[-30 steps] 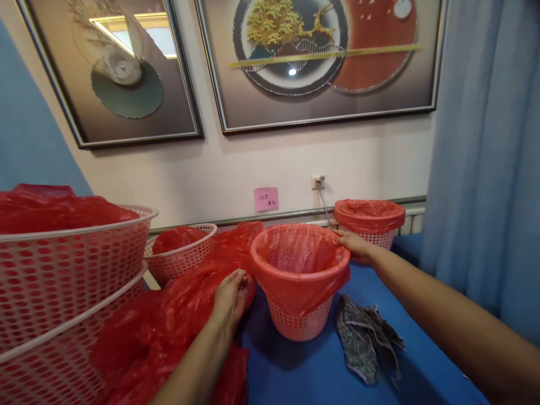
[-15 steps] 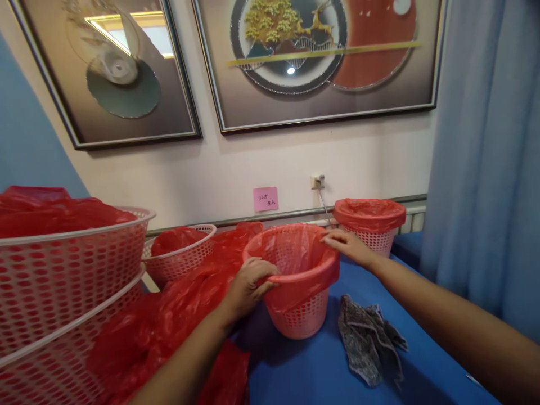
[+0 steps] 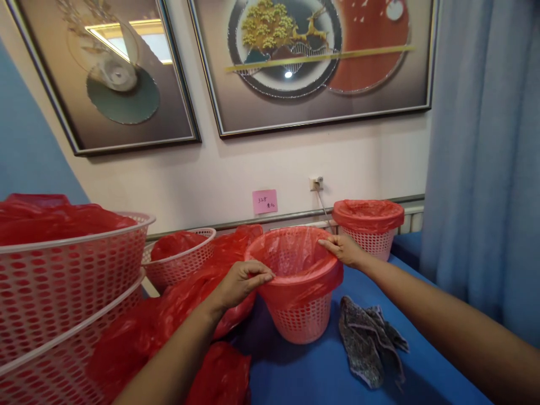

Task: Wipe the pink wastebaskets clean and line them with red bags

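Observation:
A pink perforated basket (image 3: 301, 319) stands upright on the blue surface (image 3: 291, 377), with a red plastic bag (image 3: 312, 284) lining it and folded down over its rim. My left hand (image 3: 242, 281) pinches the bag at the rim's left front. On the right side of the rim, my right hand (image 3: 341, 248) grips the bag edge between thumb and fingers. A crumpled grey cloth (image 3: 369, 340) lies just right of the basket.
Another lined basket (image 3: 371, 239) stands behind at the right. To the left are loose red bags (image 3: 143, 332), a small basket (image 3: 181, 264) and large stacked baskets (image 3: 71, 281). Behind are a wall socket (image 3: 316, 184) and a blue curtain (image 3: 476, 157).
My left hand has shifted a little down and left along the rim, its fingers now pinched together. The bag's folded edge sits more evenly around the front, and the basket has moved slightly right.

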Available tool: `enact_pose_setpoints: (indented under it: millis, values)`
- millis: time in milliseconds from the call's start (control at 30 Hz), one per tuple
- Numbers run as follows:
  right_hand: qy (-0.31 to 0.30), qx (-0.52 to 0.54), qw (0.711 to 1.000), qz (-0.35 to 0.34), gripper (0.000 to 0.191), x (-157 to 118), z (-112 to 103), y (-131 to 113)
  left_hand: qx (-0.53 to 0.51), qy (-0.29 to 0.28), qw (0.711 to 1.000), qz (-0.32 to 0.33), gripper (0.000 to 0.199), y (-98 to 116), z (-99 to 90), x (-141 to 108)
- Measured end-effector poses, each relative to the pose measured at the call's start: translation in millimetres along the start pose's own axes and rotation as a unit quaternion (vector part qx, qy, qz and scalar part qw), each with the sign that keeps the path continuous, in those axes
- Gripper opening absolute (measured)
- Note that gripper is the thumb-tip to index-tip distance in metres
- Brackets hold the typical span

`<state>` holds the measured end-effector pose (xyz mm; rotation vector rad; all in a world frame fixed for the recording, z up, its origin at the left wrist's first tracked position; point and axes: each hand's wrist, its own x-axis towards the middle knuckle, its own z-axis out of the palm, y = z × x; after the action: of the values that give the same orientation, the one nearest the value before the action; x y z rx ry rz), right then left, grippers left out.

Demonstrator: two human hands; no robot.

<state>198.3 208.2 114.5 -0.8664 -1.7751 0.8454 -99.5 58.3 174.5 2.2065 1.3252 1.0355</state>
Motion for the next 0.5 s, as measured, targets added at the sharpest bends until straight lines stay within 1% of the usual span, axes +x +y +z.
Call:
enact_pose_setpoints:
  millis: [100,167,200,267,333,367,400,433,500]
  values:
    - [0.034,0.016,0.999,0.007,0.061,0.6,1.7,2.5,-0.021,0.054,0.998,-0.032,0.023,-8.0,6.0,2.1]
    - [0.068,0.038,0.997,0.014,0.055,-1.6,3.3,5.0,-0.041,0.121,0.99,-0.054,0.023,-15.4,12.6,2.3]
    - [0.091,0.052,0.994,0.019,0.05,-3.8,4.6,6.7,-0.054,0.169,0.982,-0.064,0.022,-19.7,16.6,1.3]
    - [0.151,0.088,0.984,0.033,0.042,-11.3,8.9,11.7,-0.085,0.285,0.951,-0.087,0.021,-28.9,26.3,-4.0]
    - [0.217,0.131,0.965,0.063,0.043,-23.6,16.3,19.0,-0.131,0.391,0.903,-0.123,0.027,-37.5,38.0,-14.2]
    - [0.243,0.154,0.954,0.085,0.045,-31.6,21.2,23.3,-0.162,0.426,0.878,-0.149,0.029,-40.9,44.4,-20.9]
    - [0.26,0.179,0.942,0.112,0.046,-40.6,26.6,27.8,-0.198,0.447,0.854,-0.18,0.029,-43.4,51.0,-28.3]
    - [0.265,0.206,0.931,0.142,0.047,-50.1,32.4,32.0,-0.241,0.448,0.834,-0.213,0.026,-44.8,57.5,-36.0]
    - [0.245,0.264,0.912,0.198,0.048,-68.6,43.2,38.6,-0.336,0.409,0.802,-0.276,0.017,-44.6,69.1,-50.6]
